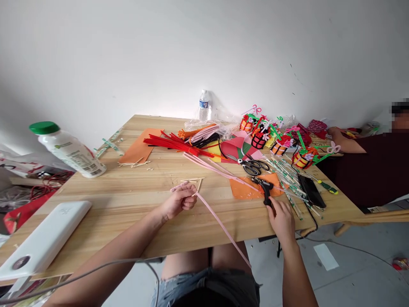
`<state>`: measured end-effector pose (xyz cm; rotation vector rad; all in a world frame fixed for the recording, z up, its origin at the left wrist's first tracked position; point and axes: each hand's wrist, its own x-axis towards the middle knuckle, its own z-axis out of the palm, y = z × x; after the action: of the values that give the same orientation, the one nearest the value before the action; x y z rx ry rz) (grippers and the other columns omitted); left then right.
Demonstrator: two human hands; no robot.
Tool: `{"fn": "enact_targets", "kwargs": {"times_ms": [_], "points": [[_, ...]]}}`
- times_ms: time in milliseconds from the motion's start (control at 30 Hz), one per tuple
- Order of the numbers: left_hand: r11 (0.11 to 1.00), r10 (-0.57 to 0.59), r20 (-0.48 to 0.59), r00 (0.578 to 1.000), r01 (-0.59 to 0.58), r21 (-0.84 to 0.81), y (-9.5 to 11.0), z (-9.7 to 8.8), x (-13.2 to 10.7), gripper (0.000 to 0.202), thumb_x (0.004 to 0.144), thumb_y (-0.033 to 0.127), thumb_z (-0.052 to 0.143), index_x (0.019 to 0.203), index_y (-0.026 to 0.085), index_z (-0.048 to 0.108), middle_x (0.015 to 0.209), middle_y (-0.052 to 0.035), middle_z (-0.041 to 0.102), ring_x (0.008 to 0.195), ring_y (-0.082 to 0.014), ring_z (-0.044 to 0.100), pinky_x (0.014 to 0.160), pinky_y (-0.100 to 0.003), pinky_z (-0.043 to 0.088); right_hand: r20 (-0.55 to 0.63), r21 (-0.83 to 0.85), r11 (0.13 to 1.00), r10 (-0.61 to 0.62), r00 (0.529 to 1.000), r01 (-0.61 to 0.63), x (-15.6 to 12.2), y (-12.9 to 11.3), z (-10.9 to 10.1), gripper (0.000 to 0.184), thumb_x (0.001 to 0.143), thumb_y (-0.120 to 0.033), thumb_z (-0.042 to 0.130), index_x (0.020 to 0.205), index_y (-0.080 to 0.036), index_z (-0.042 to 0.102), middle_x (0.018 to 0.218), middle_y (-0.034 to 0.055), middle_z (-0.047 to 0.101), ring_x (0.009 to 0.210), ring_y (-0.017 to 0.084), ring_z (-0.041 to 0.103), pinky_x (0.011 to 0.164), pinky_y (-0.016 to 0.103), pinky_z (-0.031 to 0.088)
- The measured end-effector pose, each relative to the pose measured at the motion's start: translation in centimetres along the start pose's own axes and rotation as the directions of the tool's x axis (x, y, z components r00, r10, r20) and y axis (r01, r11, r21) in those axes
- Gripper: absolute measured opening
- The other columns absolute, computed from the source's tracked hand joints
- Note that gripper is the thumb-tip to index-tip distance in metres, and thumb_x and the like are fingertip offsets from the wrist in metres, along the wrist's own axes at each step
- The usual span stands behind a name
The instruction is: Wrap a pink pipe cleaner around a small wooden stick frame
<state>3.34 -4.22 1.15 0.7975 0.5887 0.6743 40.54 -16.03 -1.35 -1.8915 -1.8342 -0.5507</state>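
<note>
left hand (179,201): fingers curled around pink pipe cleaner (220,224), which trails near-right off the surface (128,200) edge | right hand (281,217): fingers closed on black glue gun (266,192) handle, right of centre

I see 1 water bottle (203,105) upright at the table's (128,200) far edge, scissors (254,165) beside red stems (172,143), 1 white bottle (68,150) tilted left, and a white case (44,238) near.

Scissors (254,166) on table (128,200), behind glue gun (265,189); bottle (68,150) far left.
</note>
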Motion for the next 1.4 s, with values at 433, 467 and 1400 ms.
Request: {"fn": "enact_targets", "kwargs": {"times_ms": [433, 467, 1400], "points": [[0.991, 0.133, -0.108, 0.985, -0.13, 0.04, 0.0, 1.3, 0.0, 0.043, 0.065, 0.041, 0.076, 0.067, 0.018, 0.039, 0.048, 0.0113, 0.025, 0.039, -0.0019, 0.018, 0.041, -0.016, 0.01, 0.106, 0.687, 0.723, -0.19, 0.976, 0.066, 6.2, -12.0, -2.4, 0.02, 0.09, -0.027, 0.052, 0.099, -0.019, 0.068, 0.089, 0.0091, 0.068, 0.081, 0.02, 0.063, 0.076, 0.033, 0.053], [0.982, 0.185, -0.128, 0.974, -0.179, 0.059, 0.0, 1.4, 0.0, 0.044, 0.065, 0.042, 0.077, 0.066, 0.018, 0.04, 0.047, 0.011, 0.027, 0.039, -0.0018, 0.019, 0.042, -0.016, 0.011, 0.18, 0.783, 0.622, -0.263, 0.948, 0.024, 7.2, -14.2, -1.9, 0.019, 0.088, -0.029, 0.055, 0.1, -0.019, 0.068, 0.087, 0.0077, 0.068, 0.076, 0.018, 0.063, 0.069, 0.03, 0.054], [0.571, 0.735, -0.152, 0.661, -0.482, 0.665, -0.4, 2.0, -1.6, 0.021, 0.073, 0.029, 0.073, 0.088, 0.019, 0.061, 0.083, -0.0059, 0.063, 0.074, -0.0166, 0.058, 0.071, -0.029, 0.046, 0.273, 0.962, 0.056, -0.128, 0.954, -0.268, 9.6, -21.7, 1.7, 0.021, 0.081, -0.039, 0.065, 0.083, -0.019, 0.068, 0.074, 0.0047, 0.067, 0.064, 0.015, 0.062, 0.055, 0.026, 0.05]]}}
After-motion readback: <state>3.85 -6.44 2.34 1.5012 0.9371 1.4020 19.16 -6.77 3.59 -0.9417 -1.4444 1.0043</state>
